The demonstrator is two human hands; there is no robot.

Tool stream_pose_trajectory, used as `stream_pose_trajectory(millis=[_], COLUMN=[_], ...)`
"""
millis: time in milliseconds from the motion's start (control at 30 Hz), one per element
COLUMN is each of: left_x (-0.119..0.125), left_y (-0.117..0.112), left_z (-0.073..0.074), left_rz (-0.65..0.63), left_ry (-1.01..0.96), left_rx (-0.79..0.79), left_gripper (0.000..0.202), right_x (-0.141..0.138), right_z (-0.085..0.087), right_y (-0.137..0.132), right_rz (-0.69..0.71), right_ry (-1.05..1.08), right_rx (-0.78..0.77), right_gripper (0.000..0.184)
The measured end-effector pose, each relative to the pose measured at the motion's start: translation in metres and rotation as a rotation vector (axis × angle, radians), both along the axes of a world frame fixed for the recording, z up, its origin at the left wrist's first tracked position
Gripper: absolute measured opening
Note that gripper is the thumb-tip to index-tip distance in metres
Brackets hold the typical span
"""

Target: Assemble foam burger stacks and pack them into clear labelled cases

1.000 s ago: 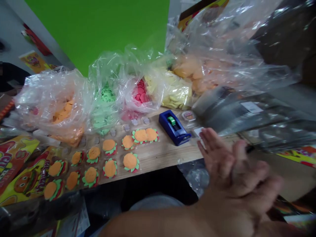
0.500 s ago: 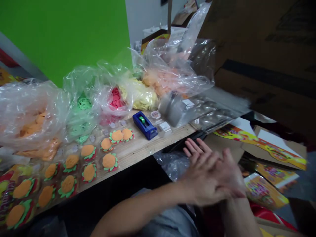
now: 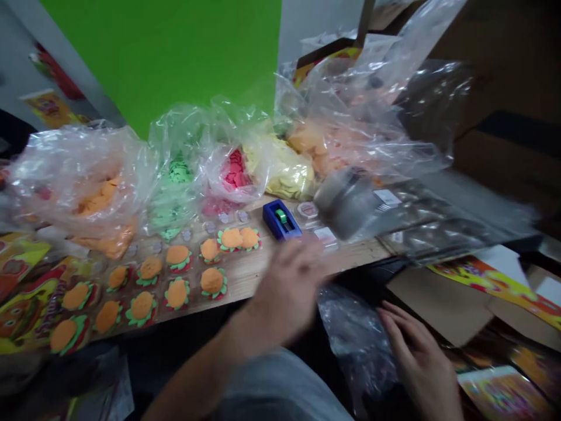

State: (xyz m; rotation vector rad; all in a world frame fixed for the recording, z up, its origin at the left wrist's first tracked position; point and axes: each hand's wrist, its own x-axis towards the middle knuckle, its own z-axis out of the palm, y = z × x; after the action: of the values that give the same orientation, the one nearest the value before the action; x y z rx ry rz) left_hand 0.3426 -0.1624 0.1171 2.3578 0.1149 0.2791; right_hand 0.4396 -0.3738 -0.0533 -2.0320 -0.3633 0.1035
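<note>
Head view: the left hand [image 3: 291,286], blurred, hovers over the table [image 3: 263,278] edge just short of the blue tape dispenser [image 3: 281,218]; I cannot tell how its fingers stand, and it shows nothing held. The right hand [image 3: 416,356], fingers splayed and empty, lies by a clear bag [image 3: 353,327] below. Likely a reach: taking the small, boxy dispenser calls for a short forward move.

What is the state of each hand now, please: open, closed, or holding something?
Left hand: blurred, near the blue tape dispenser; cannot be told.
Right hand: open, holding nothing, beside the clear plastic bag.
</note>
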Motion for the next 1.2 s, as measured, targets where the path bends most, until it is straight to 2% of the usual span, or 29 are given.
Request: stream_pose_trajectory(millis=[33,67,100,133,200,300,433,533,667,800,867,967,1133,1200], left_x=[-0.004,-0.007,-0.009,-0.01,-0.011,-0.012,-0.012,-0.012,-0.021,-0.042,-0.051,-0.056,-0.053,-0.051], left_y=[0.025,0.051,0.075,0.097,0.128,0.147,0.15,0.155,0.149,0.117,0.097,0.073,0.047,0.037], left_z=[-0.012,-0.025,-0.037,-0.049,-0.065,-0.075,-0.074,-0.068,-0.056,-0.056,-0.063,-0.072,-0.071,-0.068], left_rz=[0.19,0.327,0.42,0.459,0.39,0.234,0.107,0.045,0.054,0.003,-0.024,0.002,0.101,0.114], left_ry=[0.07,0.176,0.277,0.395,0.559,0.604,0.567,0.515,0.321,0.112,0.077,0.067,0.06,0.064], left_rx=[0.196,0.343,0.456,0.529,0.568,0.546,0.554,0.609,0.678,0.659,0.637,0.581,0.453,0.429], left_gripper=[0.043,0.05,0.069,0.084,0.098,0.1,0.099,0.091,0.086,0.083,0.081,0.074,0.05,0.047], right_x=[-0.002,-0.005,-0.01,-0.015,-0.026,-0.039,-0.051,-0.062,-0.079,-0.083,-0.078,-0.071,-0.063,-0.061], right_z=[-0.001,-0.001,0.0,0.002,0.008,0.02,0.034,0.038,0.045,0.059,0.066,0.072,0.074,0.074], right_y=[0.003,0.009,0.017,0.027,0.049,0.081,0.118,0.152,0.191,0.204,0.201,0.188,0.163,0.155], right_rz=[0.022,0.051,0.083,0.114,0.168,0.209,0.19,0.229,0.261,0.356,0.435,0.501,0.484,0.481], right_ry=[0.012,0.031,0.049,0.061,0.081,0.198,0.585,0.765,0.897,1.056,1.205,1.42,1.471,1.482], right_rx=[0.008,0.024,0.047,0.082,0.167,0.272,0.448,0.53,0.607,0.696,0.788,0.979,1.102,1.117], right_gripper=[0.042,0.044,0.043,0.04,0.03,0.034,0.039,0.04,0.048,0.06,0.064,0.057,0.04,0.037])
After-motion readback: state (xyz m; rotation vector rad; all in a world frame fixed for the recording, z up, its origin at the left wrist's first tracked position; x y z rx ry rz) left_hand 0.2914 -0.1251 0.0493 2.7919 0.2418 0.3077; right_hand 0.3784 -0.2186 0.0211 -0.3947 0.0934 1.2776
